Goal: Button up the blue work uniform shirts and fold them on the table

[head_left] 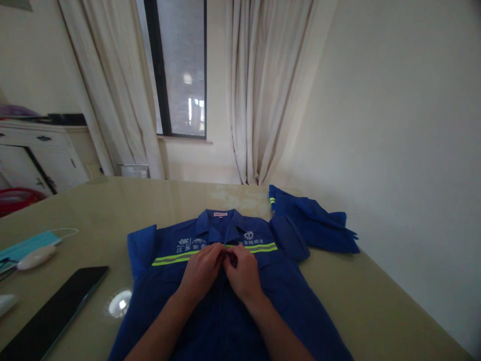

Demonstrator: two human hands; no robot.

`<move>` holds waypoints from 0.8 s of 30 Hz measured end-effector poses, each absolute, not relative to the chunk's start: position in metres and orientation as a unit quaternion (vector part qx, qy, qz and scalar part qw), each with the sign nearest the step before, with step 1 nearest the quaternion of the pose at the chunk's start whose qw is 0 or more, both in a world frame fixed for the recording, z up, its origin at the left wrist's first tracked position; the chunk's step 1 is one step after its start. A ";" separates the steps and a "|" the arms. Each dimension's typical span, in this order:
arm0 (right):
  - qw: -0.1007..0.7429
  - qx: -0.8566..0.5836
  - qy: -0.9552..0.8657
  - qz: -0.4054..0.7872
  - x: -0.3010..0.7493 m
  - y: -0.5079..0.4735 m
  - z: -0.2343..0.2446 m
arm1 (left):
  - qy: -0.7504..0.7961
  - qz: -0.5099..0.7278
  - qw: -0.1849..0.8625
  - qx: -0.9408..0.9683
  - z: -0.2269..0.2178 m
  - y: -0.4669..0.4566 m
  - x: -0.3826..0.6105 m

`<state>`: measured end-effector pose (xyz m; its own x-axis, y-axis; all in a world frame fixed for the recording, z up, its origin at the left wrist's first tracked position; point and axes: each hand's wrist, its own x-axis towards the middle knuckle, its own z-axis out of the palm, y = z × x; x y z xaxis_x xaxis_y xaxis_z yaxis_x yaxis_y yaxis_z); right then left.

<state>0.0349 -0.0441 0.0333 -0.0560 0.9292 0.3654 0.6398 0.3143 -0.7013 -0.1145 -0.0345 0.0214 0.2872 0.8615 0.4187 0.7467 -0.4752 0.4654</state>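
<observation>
A blue short-sleeved work shirt (278, 286) lies front side up on the table, its collar pointing away from me. A yellow-green reflective stripe and white lettering cross its chest. My left hand (205, 265) and my right hand (240, 268) meet at the middle of the front opening, level with the stripe. Both sets of fingers are pinched together on the shirt's front edge. Whatever small fastening may be between the fingertips is hidden.
Folded blue clothing (315, 220) lies behind the shirt's right sleeve, near the wall. To the left are a black tablet-like device (56, 311), a pale computer mouse (36, 257) and a light-blue face mask (30, 245). Curtains (263, 90) hang beyond the table (124, 200).
</observation>
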 end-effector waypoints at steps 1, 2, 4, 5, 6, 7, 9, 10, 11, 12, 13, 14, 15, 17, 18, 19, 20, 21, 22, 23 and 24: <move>0.416 -0.541 -0.703 0.201 0.035 -0.043 0.033 | 0.511 0.327 0.100 0.789 0.021 -0.034 -0.114; 0.431 -0.525 -0.697 0.230 0.036 -0.042 0.032 | 0.515 0.336 0.114 0.780 0.021 -0.034 -0.114; 0.455 -0.507 -0.667 0.302 0.036 -0.039 0.029 | 0.517 0.357 0.143 0.765 0.021 -0.034 -0.113; 0.462 -0.506 -0.648 0.333 0.037 -0.038 0.027 | 0.516 0.366 0.156 0.758 0.021 -0.033 -0.113; 0.467 -0.506 -0.633 0.353 0.037 -0.036 0.025 | 0.514 0.375 0.167 0.753 0.021 -0.033 -0.112; 0.472 -0.506 -0.626 0.360 0.037 -0.035 0.023 | 0.512 0.384 0.178 0.748 0.021 -0.033 -0.112; 0.479 -0.508 -0.632 0.336 0.037 -0.033 0.021 | 0.510 0.400 0.199 0.735 0.022 -0.033 -0.110; 0.480 -0.512 -0.640 0.313 0.037 -0.032 0.021 | 0.510 0.409 0.212 0.727 0.023 -0.033 -0.110; 0.476 -0.517 -0.649 0.291 0.038 -0.033 0.020 | 0.511 0.420 0.226 0.715 0.023 -0.033 -0.109; 0.470 -0.522 -0.658 0.270 0.038 -0.033 0.020 | 0.510 0.430 0.244 0.704 0.023 -0.032 -0.109; 0.461 -0.528 -0.667 0.252 0.038 -0.033 0.020 | 0.510 0.438 0.260 0.693 0.023 -0.032 -0.109; 0.451 -0.534 -0.675 0.237 0.038 -0.034 0.021 | 0.509 0.441 0.275 0.686 0.023 -0.030 -0.110; 0.441 -0.540 -0.681 0.226 0.038 -0.035 0.022 | 0.506 0.442 0.289 0.682 0.022 -0.029 -0.111; 0.425 -0.553 -0.682 0.221 0.038 -0.035 0.023 | 0.502 0.438 0.312 0.677 0.020 -0.025 -0.114; 0.420 -0.559 -0.678 0.226 0.038 -0.035 0.024 | 0.502 0.438 0.321 0.674 0.019 -0.023 -0.116; 0.419 -0.563 -0.673 0.232 0.038 -0.035 0.024 | 0.501 0.438 0.329 0.670 0.019 -0.021 -0.119; 0.420 -0.566 -0.668 0.239 0.037 -0.035 0.025 | 0.501 0.437 0.336 0.667 0.019 -0.019 -0.121; 0.425 -0.567 -0.662 0.246 0.037 -0.034 0.024 | 0.500 0.433 0.338 0.669 0.019 -0.019 -0.122; 0.431 -0.566 -0.655 0.254 0.037 -0.033 0.023 | 0.500 0.426 0.333 0.677 0.019 -0.018 -0.124; 0.439 -0.566 -0.646 0.265 0.037 -0.031 0.022 | 0.499 0.414 0.320 0.691 0.020 -0.019 -0.124; 0.446 -0.566 -0.635 0.279 0.037 -0.030 0.020 | 0.497 0.401 0.300 0.709 0.021 -0.019 -0.124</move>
